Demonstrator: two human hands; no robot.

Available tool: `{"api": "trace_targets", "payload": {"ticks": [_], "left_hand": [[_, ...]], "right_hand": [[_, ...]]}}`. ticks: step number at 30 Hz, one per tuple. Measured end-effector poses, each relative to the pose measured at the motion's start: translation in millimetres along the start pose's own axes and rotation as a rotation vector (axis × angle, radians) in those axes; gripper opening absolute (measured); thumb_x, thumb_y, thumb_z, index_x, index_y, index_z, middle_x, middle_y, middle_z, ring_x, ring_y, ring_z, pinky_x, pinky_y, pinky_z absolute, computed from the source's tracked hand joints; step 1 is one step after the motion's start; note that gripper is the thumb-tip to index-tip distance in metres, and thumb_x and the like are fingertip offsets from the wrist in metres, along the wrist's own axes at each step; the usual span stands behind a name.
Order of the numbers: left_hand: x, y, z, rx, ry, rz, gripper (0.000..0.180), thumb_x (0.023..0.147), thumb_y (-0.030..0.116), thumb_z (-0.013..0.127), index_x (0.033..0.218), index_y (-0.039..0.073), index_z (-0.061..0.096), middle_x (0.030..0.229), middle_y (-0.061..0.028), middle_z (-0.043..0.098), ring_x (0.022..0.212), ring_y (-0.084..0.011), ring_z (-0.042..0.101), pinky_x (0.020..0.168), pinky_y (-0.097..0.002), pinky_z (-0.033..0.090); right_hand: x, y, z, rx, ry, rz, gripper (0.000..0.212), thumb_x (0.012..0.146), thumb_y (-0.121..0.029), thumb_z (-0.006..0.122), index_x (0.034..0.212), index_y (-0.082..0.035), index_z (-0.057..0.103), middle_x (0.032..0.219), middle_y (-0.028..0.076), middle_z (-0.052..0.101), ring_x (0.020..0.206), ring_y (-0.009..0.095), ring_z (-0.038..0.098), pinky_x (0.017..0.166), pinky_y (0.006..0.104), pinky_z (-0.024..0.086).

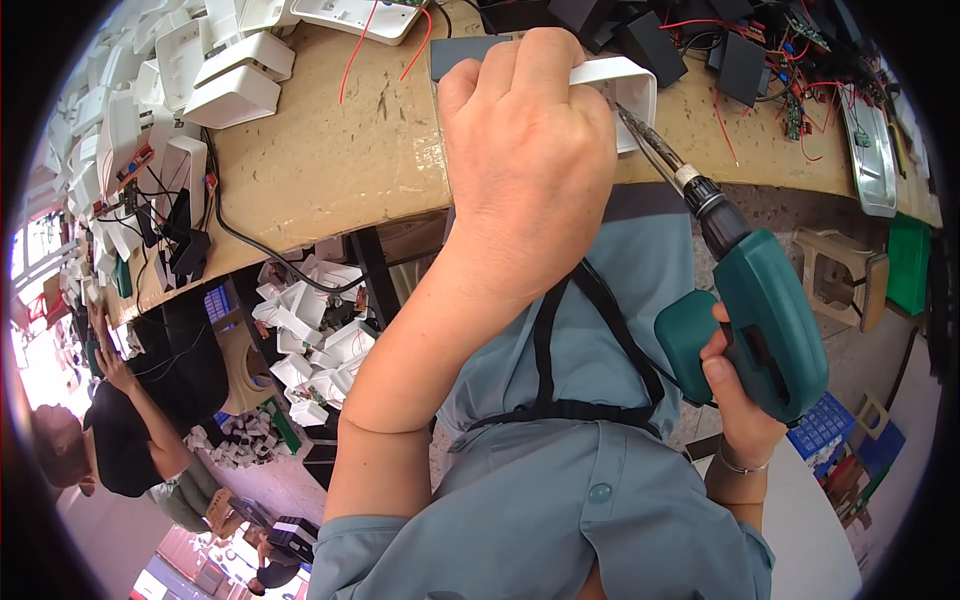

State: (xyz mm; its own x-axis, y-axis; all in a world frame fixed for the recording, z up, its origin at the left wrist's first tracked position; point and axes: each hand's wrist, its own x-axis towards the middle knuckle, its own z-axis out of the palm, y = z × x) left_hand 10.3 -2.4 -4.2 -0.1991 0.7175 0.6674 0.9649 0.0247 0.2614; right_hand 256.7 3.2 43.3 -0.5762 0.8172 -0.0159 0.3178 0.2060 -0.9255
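Top middle, my left hand (530, 150) grips a white box (634, 84), maybe so it can't wobble; lower right, my right hand (738, 390) grips a green tool (775, 320), tip pointing boxward.

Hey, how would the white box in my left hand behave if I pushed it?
The white box should feel light, since its walls look thin, and fairly stiff, as they hold their shape. Its smooth-looking surface may be slippery.
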Motion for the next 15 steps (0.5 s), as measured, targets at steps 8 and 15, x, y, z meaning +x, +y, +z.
{"api": "trace_targets", "payload": {"ticks": [8, 15], "left_hand": [[-0.3, -0.1, -1.0, 0.0, 0.002, -0.005, 0.007, 0.056, 0.002, 0.057, 0.059, 0.0, 0.052, 0.085, -0.0104, 0.051, 0.079, -0.0257, 0.049, 0.072, -0.0382, 0.035], [0.6, 1.4, -0.9, 0.003, -0.009, -0.007, 0.005, 0.057, 0.001, 0.057, 0.06, -0.001, 0.052, 0.085, -0.0106, 0.051, 0.078, -0.0259, 0.05, 0.071, -0.0382, 0.035]], "right_hand": [[-3.2, 3.6, -1.0, -0.011, -0.03, -0.036, 0.051, 0.074, 0.001, 0.066, 0.121, 0.005, 0.048, 0.108, 0.019, 0.059, 0.075, 0.017, 0.058, 0.068, 0.0284, 0.048], [-6.9, -0.6, -8.8, 0.008, -0.066, -0.048, 0.055, 0.072, -0.004, 0.067, 0.122, 0.008, 0.046, 0.109, 0.02, 0.059, 0.074, 0.017, 0.059, 0.07, 0.0297, 0.049]]}}
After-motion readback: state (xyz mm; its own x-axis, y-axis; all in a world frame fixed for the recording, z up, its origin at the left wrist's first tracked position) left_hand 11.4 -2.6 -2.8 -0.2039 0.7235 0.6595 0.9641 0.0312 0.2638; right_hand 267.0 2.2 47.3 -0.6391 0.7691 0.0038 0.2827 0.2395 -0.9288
